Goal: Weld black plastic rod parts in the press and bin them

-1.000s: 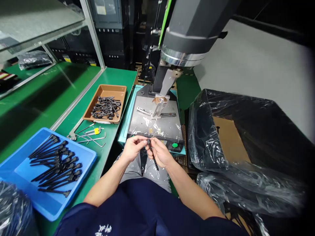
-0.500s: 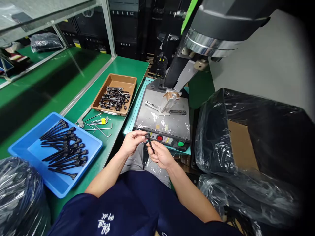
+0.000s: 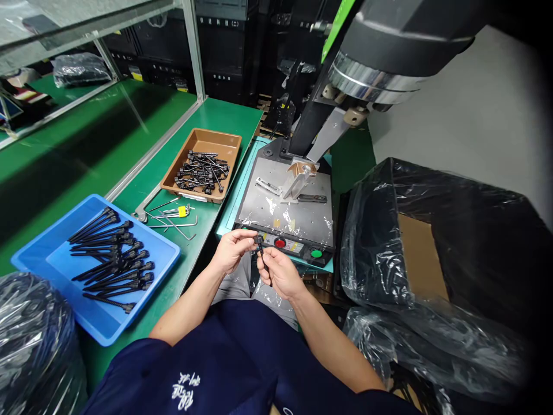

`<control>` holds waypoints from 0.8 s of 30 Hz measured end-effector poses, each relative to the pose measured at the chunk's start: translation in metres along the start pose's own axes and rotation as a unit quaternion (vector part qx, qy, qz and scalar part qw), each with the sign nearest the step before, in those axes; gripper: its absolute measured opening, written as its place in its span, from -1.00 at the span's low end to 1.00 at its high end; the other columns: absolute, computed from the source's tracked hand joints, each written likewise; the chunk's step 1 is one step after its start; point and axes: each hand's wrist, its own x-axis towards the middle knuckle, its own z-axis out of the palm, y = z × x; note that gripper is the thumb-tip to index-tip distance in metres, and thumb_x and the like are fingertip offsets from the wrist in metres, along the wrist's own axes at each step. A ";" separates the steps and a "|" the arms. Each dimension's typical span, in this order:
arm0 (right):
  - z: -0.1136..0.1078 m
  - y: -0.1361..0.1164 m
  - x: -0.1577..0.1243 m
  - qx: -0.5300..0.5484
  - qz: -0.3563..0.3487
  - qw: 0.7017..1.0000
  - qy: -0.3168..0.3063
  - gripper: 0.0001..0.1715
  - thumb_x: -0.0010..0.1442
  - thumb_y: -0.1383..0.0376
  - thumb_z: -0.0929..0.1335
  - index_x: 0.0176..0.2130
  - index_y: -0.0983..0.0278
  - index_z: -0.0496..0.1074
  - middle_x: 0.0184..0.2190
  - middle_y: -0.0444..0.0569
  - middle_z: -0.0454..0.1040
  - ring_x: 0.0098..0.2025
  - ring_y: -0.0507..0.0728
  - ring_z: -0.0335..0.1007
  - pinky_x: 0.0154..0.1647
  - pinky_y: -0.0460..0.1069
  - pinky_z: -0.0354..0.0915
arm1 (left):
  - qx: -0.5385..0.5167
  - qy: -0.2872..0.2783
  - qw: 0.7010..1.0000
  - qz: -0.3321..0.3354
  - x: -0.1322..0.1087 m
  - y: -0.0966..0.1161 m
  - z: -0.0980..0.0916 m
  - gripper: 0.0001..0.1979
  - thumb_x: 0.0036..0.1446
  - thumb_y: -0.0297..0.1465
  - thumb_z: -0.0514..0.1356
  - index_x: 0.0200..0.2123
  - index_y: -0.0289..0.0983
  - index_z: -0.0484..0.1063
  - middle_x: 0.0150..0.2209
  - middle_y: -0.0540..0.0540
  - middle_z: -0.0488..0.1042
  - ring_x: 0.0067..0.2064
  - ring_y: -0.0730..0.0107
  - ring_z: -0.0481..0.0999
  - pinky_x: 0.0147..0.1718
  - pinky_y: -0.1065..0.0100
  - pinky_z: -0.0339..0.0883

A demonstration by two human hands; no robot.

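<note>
Close in, above the lap, both hands grip one slim black pin: the left hand pinches its head end, and the right hand curls round the shaft, just before the press plate. Held so lightly over the gap beside the bench, it could slip and drop out of reach. Its lower end is buried in the right palm, and the head's detail is too small to read. Farther off sit the blue tray, the brown tray and the press head, which is cut off at the top.
</note>
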 end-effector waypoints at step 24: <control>0.001 0.014 -0.003 -0.105 -0.085 0.989 0.055 -0.65 0.19 0.05 0.43 -0.26 0.24 0.33 -0.48 -0.18 0.40 -0.65 -0.03 0.24 -0.73 -0.16 0.23 | -0.007 -0.013 1.000 -0.027 0.001 -0.003 -0.001 -0.68 -0.20 -0.37 0.46 -0.32 -0.35 0.58 -0.34 -0.11 0.58 -0.39 0.47 0.53 -0.33 0.41 0.46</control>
